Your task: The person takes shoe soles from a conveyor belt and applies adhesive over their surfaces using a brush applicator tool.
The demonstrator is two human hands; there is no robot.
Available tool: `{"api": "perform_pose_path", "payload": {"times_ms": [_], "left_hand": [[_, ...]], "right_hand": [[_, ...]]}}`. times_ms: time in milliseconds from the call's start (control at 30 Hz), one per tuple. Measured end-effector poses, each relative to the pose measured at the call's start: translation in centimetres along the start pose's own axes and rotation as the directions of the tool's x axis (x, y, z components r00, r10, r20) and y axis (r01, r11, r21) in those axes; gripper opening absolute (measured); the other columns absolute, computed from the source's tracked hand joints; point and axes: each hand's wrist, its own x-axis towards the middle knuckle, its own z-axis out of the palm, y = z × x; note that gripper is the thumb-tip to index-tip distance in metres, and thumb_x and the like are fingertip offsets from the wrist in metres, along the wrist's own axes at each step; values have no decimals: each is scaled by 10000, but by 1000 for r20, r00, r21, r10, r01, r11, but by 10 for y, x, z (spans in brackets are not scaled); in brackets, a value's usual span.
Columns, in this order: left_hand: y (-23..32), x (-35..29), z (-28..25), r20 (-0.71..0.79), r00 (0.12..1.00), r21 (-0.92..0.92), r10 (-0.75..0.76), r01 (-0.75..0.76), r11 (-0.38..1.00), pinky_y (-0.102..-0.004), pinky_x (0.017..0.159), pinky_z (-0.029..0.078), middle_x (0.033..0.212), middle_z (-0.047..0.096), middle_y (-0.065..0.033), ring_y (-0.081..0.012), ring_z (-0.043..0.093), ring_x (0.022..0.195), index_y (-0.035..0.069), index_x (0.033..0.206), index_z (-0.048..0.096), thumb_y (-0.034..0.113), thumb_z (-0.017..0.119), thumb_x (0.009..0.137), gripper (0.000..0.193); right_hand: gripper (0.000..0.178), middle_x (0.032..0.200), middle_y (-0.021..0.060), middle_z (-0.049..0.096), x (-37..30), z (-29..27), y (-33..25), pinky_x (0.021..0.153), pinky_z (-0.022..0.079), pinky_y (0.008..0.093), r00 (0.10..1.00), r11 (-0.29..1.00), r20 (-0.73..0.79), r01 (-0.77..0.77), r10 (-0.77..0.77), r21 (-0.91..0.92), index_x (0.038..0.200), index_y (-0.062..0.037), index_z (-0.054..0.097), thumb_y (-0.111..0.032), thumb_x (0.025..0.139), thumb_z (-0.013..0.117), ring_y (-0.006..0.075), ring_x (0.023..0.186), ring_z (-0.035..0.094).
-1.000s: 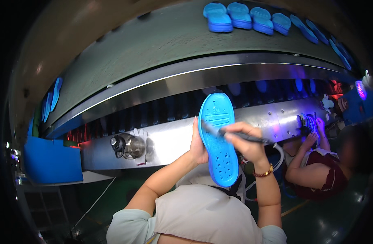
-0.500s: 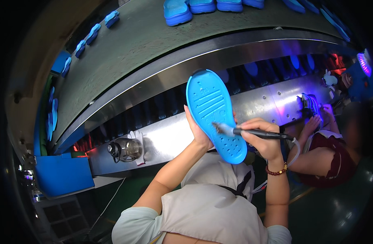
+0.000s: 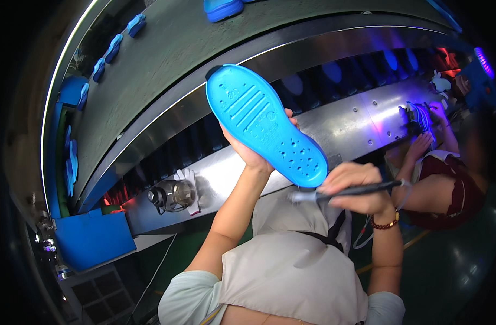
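Note:
A bright blue shoe sole is held up before me, its grooved and dimpled face in view. My left hand is closed round its side from below, with fingertips showing at the far edge. Something dark shows at the sole's upper left end. My right hand, a little blurred, grips a black-handled brush with a pale tube at its back end. The bristles are just below the sole's near end; whether they touch it I cannot tell.
Beyond a metal rail, a green conveyor belt carries several blue soles. On the metal ledge stand a clear jug and a white glove. A blue bin sits at left. A co-worker's hands are busy at right.
The brush has come off the sole's middle, moving down to its near end. My left hand has shifted the sole up and left and tilted it further. The view has also turned somewhat.

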Motion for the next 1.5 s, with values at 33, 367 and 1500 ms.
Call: {"api": "perform_pose_path", "payload": {"times_ms": [33, 367, 1500], "left_hand": [[2, -1, 0, -15, 1000, 11, 13, -13, 1000, -419, 658, 492, 888, 584, -225, -329, 585, 728, 7, 1070, 499, 749, 130, 720, 900], [47, -12, -25, 157, 985, -9, 68, -67, 998, -459, 760, 459, 1006, 543, -221, -334, 562, 830, -5, 1175, 426, 744, 123, 723, 926], [147, -78, -92, 203, 937, 203, -284, 243, 948, -354, 879, 429, 1155, 500, -164, -243, 537, 1012, -43, 1240, 335, 343, 572, 781, 644]], "right_hand": [[183, 820, 101, 637, 1, -1, 2, 728, 473, 284, 997, 999, -72, 4, -2, 41, 814, -5, 649, -5, 637, 693, 188, 776, 605], [160, 830, 106, 635, 23, 37, 9, 753, 458, 287, 948, 969, -240, -171, 211, 178, 826, -1, 640, 1, 667, 658, 195, 795, 592], [197, 831, 130, 653, 107, 121, -26, 700, 503, 284, 908, 997, 413, -83, 73, 5, 827, 19, 645, 13, 635, 691, 201, 760, 637]]}}
